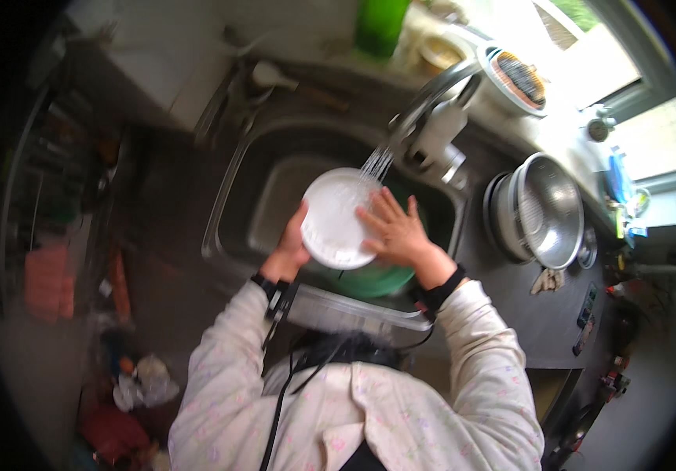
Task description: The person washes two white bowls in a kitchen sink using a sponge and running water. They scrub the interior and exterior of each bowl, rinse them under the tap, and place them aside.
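Over the sink my left hand (pixel 295 238) grips the left rim of a white plate (pixel 335 221). My right hand (pixel 400 229) lies with spread fingers on the plate's right side, its fingertips touching the wet face. Water from the curved faucet (pixel 441 88) streams onto the plate's upper right edge. Beneath the plate and my right hand, a green basin (pixel 379 282) sits in the right part of the stainless steel sink (pixel 267 212). The plate and my right hand hide much of the basin.
Stacked metal bowls, with a colander (pixel 550 212) on top, stand right of the sink. A rag (pixel 548 281) lies beside them. Behind the sink are a white ladle (pixel 270 75), a green container (pixel 380 26) and a bowl with a scrubbing brush (pixel 517 79). A phone (pixel 587 304) rests near the counter's right edge.
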The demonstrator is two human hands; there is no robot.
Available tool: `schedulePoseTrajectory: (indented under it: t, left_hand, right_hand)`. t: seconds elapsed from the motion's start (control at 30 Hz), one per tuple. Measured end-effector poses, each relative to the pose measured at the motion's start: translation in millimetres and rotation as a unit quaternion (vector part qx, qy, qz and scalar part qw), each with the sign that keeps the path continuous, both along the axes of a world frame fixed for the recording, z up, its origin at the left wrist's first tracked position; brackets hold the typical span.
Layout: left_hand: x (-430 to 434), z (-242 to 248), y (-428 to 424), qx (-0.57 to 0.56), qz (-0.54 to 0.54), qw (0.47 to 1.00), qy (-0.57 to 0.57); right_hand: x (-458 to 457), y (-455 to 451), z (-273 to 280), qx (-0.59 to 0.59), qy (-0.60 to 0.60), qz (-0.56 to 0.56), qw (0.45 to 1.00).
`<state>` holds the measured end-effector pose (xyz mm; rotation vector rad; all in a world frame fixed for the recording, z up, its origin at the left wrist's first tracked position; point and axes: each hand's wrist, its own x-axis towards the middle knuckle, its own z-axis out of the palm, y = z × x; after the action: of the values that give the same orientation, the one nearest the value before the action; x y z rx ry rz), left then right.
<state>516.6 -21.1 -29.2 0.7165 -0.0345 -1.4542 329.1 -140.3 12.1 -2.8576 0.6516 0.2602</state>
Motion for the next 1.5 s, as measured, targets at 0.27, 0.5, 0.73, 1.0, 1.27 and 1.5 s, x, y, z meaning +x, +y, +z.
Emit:
schedulePoseTrajectory:
  t: [0.27, 0.5, 0.73, 1.0, 1.27, 1.5]
  left_hand:
    - [1.7, 8.1, -3.1, -0.019, -0.102, 0.995, 0.003]
    - [12.4, 2.9, -1.1, -0.001, -0.171, 0.985, 0.009]
    - [14.5, -0.5, -7.6, 0.05, -0.244, 0.968, 0.032]
    - [17.2, -37.7, -17.0, -0.014, -0.181, 0.982, 0.047]
    - [-36.5, -84.3, -25.8, 0.139, 0.086, 0.982, -0.096]
    - [-49.2, -29.8, -0.5, 0.116, -0.116, 0.973, -0.163]
  right_hand:
    - [40.0, -15.2, 11.1, 0.04, -0.076, 0.03, 0.996]
    - [47.4, -6.2, 13.9, 0.103, -0.094, 0.033, 0.99]
    - [42.2, -36.4, -10.2, 0.201, -0.082, -0.01, 0.976]
    - [-19.0, -25.4, -19.2, 0.513, -0.162, -0.298, 0.789]
    - [-29.7, -6.4, -34.9, 0.347, -0.306, -0.331, 0.823]
    - [-40.3, -8.6, -62.9, 0.656, -0.392, -0.399, 0.507]
